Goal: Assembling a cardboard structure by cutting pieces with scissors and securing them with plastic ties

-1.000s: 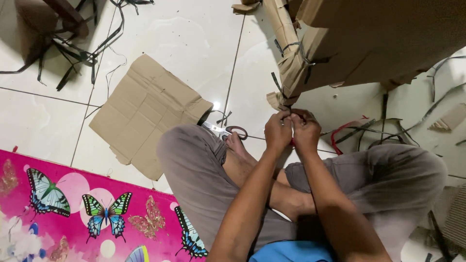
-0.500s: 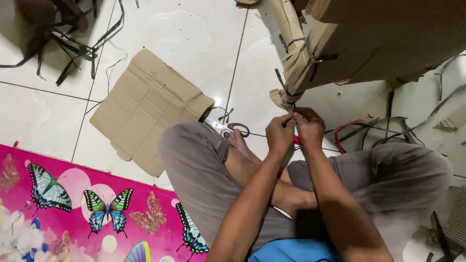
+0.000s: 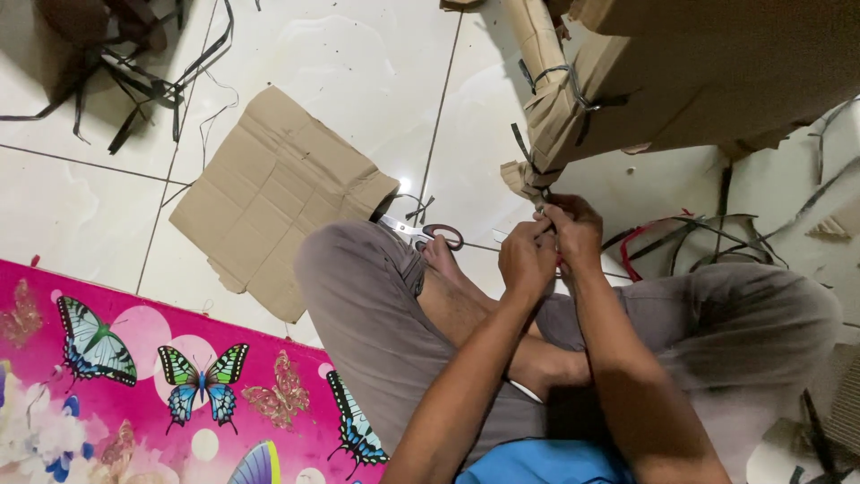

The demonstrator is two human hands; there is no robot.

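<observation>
Two hands meet at the lower corner of one large cardboard structure, seen from above on a white tiled floor (image 3: 358,72). From left to right: one pink mat (image 3: 134,376) printed with butterflies, four of them plainly visible, covers the lower left corner. One tangle of dark straps (image 3: 134,81) lies at the upper left. One flattened sheet of cardboard (image 3: 278,193) rests on the tiles just beside the person's bent knee. One pair of scissors (image 3: 425,233) with red handles lies on the floor between that sheet and the hands, touching neither hand. The left hand (image 3: 527,260) and the right hand (image 3: 578,231) are pressed together, fingers curled narrow around a thin dark strap (image 3: 537,184) that hangs from the corner of the cardboard structure (image 3: 699,72); whether each hand pinches the strap itself cannot be told, since the fingertips hide one another. Two further dark straps bind the rolled cardboard edge above the hands. One loose heap of dark and red straps (image 3: 690,233) lies on the floor at the right, near the person's other knee.
</observation>
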